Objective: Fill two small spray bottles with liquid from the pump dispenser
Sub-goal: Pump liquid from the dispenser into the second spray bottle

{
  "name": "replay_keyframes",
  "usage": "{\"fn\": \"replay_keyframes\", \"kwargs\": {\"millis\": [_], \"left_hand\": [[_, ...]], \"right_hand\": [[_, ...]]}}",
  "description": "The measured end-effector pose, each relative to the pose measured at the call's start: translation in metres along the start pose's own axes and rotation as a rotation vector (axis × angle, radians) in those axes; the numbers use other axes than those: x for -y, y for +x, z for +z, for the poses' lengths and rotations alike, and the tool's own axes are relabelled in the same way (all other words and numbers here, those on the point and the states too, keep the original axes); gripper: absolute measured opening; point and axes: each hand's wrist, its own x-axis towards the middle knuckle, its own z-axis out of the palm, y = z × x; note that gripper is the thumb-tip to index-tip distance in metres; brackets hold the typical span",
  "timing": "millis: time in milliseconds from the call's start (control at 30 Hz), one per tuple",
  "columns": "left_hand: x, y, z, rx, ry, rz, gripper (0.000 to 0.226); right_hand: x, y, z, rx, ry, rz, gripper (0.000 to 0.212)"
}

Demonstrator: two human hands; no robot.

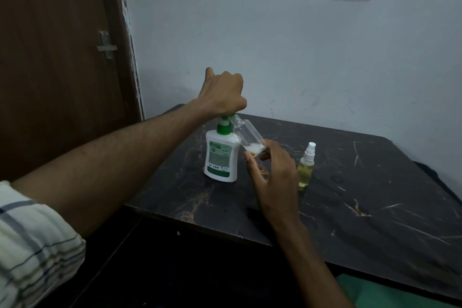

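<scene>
Pinched at its base by the right hand (pixel 271 177), the clear spray bottle (pixel 246 136) leans with its mouth under the nozzle, to catch liquid. Left hand (pixel 222 94) presses, fingers curled, on the pump dispenser (pixel 220 155) — left of the capped yellow bottle (pixel 306 167) on the table (pixel 375 195).

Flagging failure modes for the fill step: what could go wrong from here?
1. The clear bottle is tilted, its mouth at the pump nozzle under the left hand; a small misalignment could send soap down the outside onto the table.
2. The right hand holds it only by fingertips at the base; that grip may slip under a pump push.
3. The filled spray bottle stands close to the right hand and could get knocked over.
</scene>
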Motion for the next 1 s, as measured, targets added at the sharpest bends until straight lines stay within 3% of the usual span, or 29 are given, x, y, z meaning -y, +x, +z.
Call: {"fn": "replay_keyframes", "kwargs": {"millis": [667, 833, 1000], "left_hand": [[0.0005, 0.0006, 0.001, 0.009, 0.018, 0.023, 0.014], [-0.0003, -0.0004, 0.0058, 0.027, -0.039, -0.027, 0.025], [0.001, 0.0009, -0.0009, 0.02, -0.02, 0.006, 0.013]], "right_hand": [[0.0032, 0.0, -0.0033, -0.015, -0.008, -0.01, 0.039], [0.0012, 0.0008, -0.0008, -0.014, -0.006, -0.009, 0.036], [0.0015, 0.0004, -0.0019, -0.011, -0.008, -0.018, 0.035]]}}
